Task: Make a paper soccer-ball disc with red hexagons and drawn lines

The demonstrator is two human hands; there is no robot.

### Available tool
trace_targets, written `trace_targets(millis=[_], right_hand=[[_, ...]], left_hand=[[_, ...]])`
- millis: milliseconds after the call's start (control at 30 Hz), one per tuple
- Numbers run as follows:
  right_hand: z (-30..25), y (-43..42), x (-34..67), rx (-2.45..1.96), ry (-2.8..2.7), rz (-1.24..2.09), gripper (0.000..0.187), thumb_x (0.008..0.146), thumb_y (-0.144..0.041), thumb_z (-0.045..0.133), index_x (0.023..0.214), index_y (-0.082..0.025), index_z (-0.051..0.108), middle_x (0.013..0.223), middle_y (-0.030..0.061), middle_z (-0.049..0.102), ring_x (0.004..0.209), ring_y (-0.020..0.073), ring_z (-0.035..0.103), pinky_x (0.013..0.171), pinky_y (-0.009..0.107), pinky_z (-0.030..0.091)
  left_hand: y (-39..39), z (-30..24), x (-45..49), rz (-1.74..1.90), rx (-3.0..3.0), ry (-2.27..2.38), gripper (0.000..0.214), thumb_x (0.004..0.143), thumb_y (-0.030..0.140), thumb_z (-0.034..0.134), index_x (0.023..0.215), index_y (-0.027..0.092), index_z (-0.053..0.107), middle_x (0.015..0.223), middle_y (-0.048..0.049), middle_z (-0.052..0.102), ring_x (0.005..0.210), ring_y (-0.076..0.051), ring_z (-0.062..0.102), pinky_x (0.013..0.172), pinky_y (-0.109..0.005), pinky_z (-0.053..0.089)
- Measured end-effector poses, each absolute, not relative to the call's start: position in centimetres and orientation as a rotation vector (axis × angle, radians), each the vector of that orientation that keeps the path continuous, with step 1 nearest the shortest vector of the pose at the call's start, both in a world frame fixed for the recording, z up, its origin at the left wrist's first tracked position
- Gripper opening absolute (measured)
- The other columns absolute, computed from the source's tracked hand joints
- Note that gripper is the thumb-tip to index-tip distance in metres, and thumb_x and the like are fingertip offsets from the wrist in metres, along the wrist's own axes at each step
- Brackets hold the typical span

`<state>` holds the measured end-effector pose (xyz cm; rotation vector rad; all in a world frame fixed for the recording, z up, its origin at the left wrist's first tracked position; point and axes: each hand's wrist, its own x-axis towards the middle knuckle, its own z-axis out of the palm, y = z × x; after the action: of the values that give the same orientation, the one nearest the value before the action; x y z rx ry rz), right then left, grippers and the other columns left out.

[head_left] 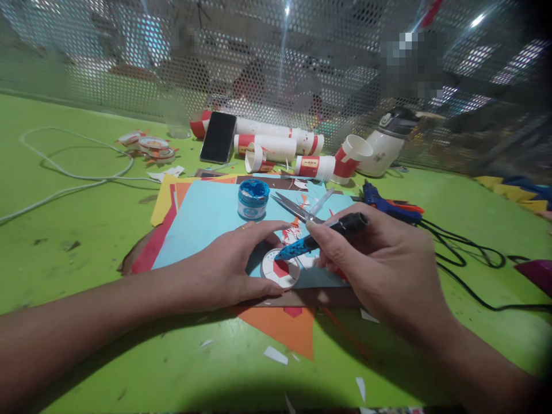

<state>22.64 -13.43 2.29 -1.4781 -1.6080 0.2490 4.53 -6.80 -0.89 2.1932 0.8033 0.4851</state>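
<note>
My right hand (379, 259) grips a black marker (345, 225) whose lower part is smeared with blue paint. Its tip meets a small round white disc (268, 275), which looks like a cup bottom with a red pentagon in the middle, black lines and blue dots near its upper edge. The thumb and fingers of my left hand (228, 264) hold that disc by its rim, against light blue paper (194, 230). Just beyond stands an uncapped jar of blue paint (252, 201). Beside the jar lie metal scissors (297, 208), partly behind my right hand.
Several red-and-white paper cups (276, 148) lie at the back, near a black phone (218, 138) and a white kettle-shaped bottle (383, 144). A blue glue gun (388, 206) with a black cord rests at right. Paper scraps (276, 355) litter the green table (129, 368); a perforated screen (267, 63) stands behind.
</note>
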Motion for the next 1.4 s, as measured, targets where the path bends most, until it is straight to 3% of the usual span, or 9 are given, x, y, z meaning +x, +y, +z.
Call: trace_targets(millis=[333,533,867,1400], right_hand=[[2.19,-13.34,22.52,-1.417,-1.656,0.249,0.018,0.081,-0.026,0.069,0.068,-0.017,0.060,0.050,-0.0049,0.060,0.042,0.0082,0.052,0.040,0.019,0.040],[2.17,-13.54,22.41,-1.426,-1.663,0.247,0.019,0.082,-0.027,0.068,0.068,-0.018,0.059,0.050,-0.0047,0.059,0.043,0.0085,0.051,0.041,0.020,0.039],[2.40,-13.61,22.94,-1.410,-1.562,0.144,0.023,0.083,-0.034,0.067,0.068,-0.019,0.060,0.053,-0.0035,0.057,0.046,0.0103,0.051,0.046,0.024,0.042],[2.41,-13.38,23.01,-1.440,-1.652,0.177,0.023,0.083,-0.033,0.067,0.067,-0.018,0.059,0.050,-0.0046,0.056,0.041,0.0084,0.047,0.039,0.021,0.039]], left_hand=[[-6.66,-1.13,4.56,0.507,2.206,0.757,0.061,0.071,0.028,0.074,0.127,0.024,0.050,0.135,-0.0066,0.055,0.122,-0.027,0.051,0.103,-0.041,0.040],[-6.65,-1.27,4.50,0.495,2.198,0.795,0.063,0.071,0.031,0.074,0.129,0.023,0.050,0.131,-0.0098,0.057,0.120,-0.029,0.052,0.102,-0.047,0.040],[-6.67,-1.16,4.55,0.444,2.206,0.873,0.076,0.069,0.034,0.075,0.136,0.020,0.042,0.130,-0.0102,0.058,0.117,-0.029,0.055,0.098,-0.043,0.044],[-6.74,-1.18,4.40,0.473,2.227,0.829,0.068,0.072,0.035,0.073,0.132,0.022,0.045,0.131,-0.0073,0.057,0.116,-0.028,0.055,0.098,-0.041,0.044]])
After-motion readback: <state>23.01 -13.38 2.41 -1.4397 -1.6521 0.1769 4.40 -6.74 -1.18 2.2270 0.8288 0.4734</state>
